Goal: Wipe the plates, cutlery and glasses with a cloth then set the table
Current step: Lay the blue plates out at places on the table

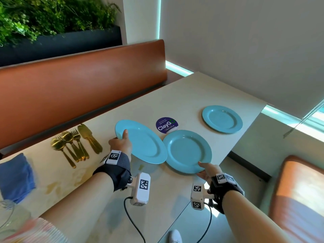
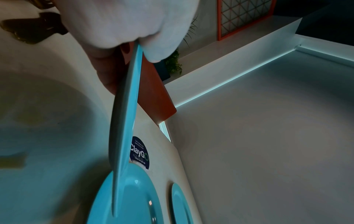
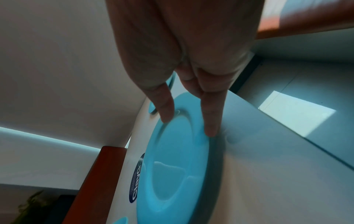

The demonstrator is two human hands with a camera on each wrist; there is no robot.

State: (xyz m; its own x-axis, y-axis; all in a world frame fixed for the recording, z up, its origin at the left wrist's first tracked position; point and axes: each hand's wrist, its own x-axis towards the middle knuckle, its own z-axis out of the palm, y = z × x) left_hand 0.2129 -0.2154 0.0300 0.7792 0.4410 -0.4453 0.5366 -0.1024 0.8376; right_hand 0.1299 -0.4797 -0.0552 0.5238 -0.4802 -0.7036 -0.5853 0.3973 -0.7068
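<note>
Three light blue plates are on the pale table (image 1: 192, 88). My left hand (image 1: 123, 135) pinches the far-left rim of the left plate (image 1: 142, 142), thumb on top. That plate is tilted, and its right edge overlaps the middle plate (image 1: 187, 151). In the left wrist view the left plate (image 2: 126, 121) shows edge-on below the left hand (image 2: 139, 44). My right hand (image 1: 201, 168) holds the middle plate's near rim, thumb above and fingers below, as also seen where the right hand (image 3: 187, 124) meets the middle plate (image 3: 172, 166). A third plate (image 1: 222, 119) lies flat at the far right.
Gold cutlery (image 1: 77, 142) lies in a bunch to the left, with a folded blue cloth (image 1: 15, 178) nearer me. A blurred glass (image 1: 7, 213) is at bottom left. A purple ClayGo sticker (image 1: 166, 125) sits between the plates. An orange bench (image 1: 78, 90) runs behind the table.
</note>
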